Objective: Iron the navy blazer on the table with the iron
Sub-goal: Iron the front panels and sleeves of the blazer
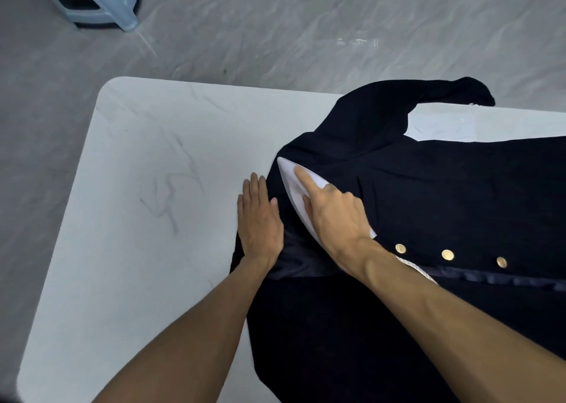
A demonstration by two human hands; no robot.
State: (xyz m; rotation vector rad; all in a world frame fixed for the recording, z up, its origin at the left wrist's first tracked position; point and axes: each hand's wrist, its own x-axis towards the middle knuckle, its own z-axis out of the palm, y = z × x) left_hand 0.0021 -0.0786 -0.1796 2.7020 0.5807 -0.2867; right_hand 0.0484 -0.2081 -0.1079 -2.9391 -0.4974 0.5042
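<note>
- The blazer (428, 194) looks soft and limp, likely to bunch; the left hand (258, 219) lies flat just beside the iron (289, 173), pinning cloth.
- The iron seems rigid and weighty; the right hand (337, 216) grips its top, forefinger extended.

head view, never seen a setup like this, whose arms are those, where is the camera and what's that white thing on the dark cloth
There is no machine here. The two bare arms belong to a person, and the single picture comes from a wide-angle camera worn on their head, looking forward and down.

On the white marbled table lies a navy blazer with three gold buttons. The left hand lies flat, fingers straight, at the blazer's edge. The right hand grips a white pointed iron that sits on the blazer, with the forefinger stretched along its top. Beyond the table, on the grey floor, is a pale blue plastic stool.
</note>
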